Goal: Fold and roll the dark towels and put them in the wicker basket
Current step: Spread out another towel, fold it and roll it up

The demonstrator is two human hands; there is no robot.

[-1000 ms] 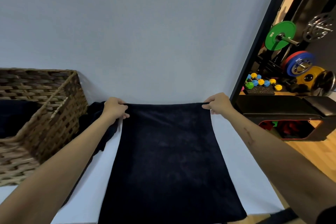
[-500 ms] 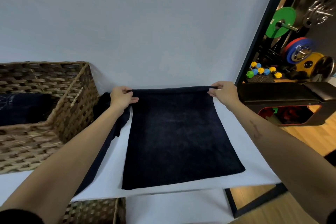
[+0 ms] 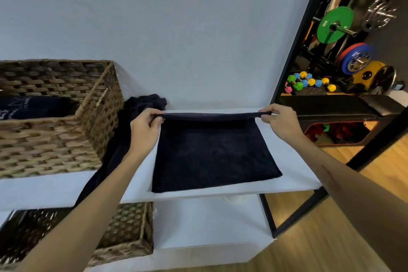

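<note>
Head view: the dark towel (image 3: 215, 154) lies flat on the white shelf (image 3: 293, 168), and its far edge, flat a moment ago, is now lifted, the left hand (image 3: 144, 127) and right hand (image 3: 279, 122) each with a pinching grip on a corner. Folding toward the near edge looks begun; wicker basket (image 3: 66, 137) waits left.
</note>
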